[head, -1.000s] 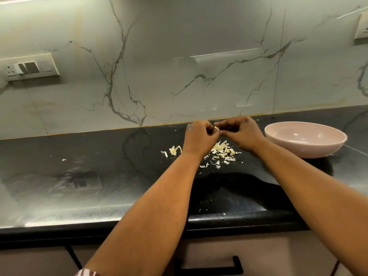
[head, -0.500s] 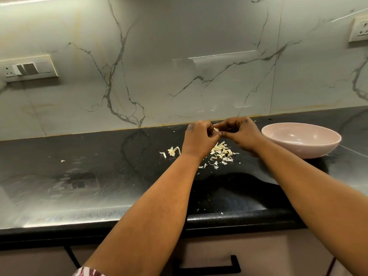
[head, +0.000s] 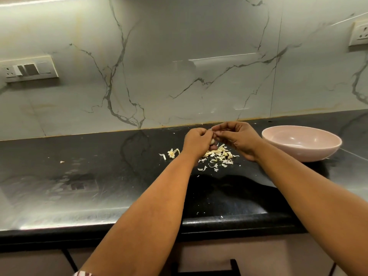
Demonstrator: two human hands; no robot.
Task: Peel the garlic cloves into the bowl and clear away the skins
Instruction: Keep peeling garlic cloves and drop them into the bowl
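Both hands meet above a pile of garlic skins and cloves (head: 218, 155) on the black countertop (head: 99, 176). My left hand (head: 197, 143) grips a garlic clove (head: 213, 140), of which only a pale bit shows between the fingers. My right hand (head: 237, 137) pinches at the top of that clove with thumb and fingertips. A pink bowl (head: 301, 143) stands just right of my right hand; its visible inside holds nothing. A garlic root end (head: 172, 152) and a few loose skin scraps lie left of my left hand.
A marble backsplash rises behind the counter, with a switch plate (head: 29, 68) at the left and a socket (head: 359, 34) at the top right. One stray skin flake (head: 62, 161) lies far left. Drawer fronts with a dark handle (head: 234, 267) sit below the counter's front edge.
Both hands stay together over the pile. The right fingers have shifted slightly upward at the clove's top. The view has drifted a little.
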